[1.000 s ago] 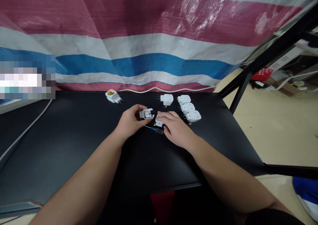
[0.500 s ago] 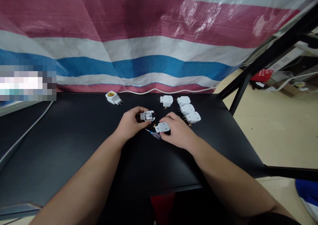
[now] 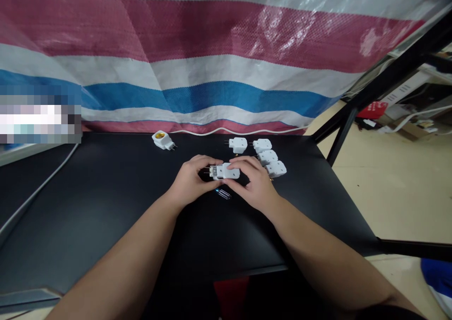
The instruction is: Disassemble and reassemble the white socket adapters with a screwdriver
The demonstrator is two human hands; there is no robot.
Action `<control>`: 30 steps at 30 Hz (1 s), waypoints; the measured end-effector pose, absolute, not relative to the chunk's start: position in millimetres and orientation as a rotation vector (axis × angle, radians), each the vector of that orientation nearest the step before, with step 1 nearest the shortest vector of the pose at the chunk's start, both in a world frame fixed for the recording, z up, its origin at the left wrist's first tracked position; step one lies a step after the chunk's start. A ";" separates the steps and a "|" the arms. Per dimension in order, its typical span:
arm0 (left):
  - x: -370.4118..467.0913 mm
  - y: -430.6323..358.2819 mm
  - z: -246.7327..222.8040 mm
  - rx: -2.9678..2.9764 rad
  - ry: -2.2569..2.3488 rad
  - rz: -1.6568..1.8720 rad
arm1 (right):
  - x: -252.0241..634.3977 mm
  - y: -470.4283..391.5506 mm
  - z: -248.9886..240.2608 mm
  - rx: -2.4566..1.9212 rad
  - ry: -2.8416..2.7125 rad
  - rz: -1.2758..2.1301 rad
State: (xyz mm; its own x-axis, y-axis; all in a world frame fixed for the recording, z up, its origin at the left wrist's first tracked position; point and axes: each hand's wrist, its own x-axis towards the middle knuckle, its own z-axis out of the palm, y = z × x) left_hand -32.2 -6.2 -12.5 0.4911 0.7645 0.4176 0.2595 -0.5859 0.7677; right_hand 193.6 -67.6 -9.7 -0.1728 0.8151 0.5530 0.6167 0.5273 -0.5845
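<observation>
Between finger and thumb, my left hand (image 3: 192, 179) grips the open lower half of a white plug housing (image 3: 213, 171), its metal prongs pointing left. My right hand (image 3: 256, 181) is closed on the white plug cover (image 3: 231, 171), which lies over the housing but is shifted to the right, so some of the inside still shows at the prong end. Just below the fingers, a small screwdriver (image 3: 223, 194) with a clear striped handle rests on the black table (image 3: 106, 207); its tip is hidden by my left hand.
Several white plugs lie beyond my right hand, among them a single plug (image 3: 238, 145) and a cluster (image 3: 267, 157). A white lamp-socket adapter (image 3: 163, 140) with a yellow inside sits at the back left. A white cable (image 3: 219, 130) runs along the striped sheet (image 3: 212, 94).
My right hand has brought the cover up and left onto the housing in my left hand. The two hands now meet, and the screwdriver's shaft is covered.
</observation>
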 end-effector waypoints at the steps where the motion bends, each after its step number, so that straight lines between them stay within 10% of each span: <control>1: -32.4 -6.3 -12.8 2.091 0.831 1.026 | 193.7 -67.4 -9.8 -1.176 -1.882 0.281; 30: -26.6 -9.5 -21.0 1.676 0.765 0.918 | 192.4 -64.2 -11.6 -0.974 -1.796 0.490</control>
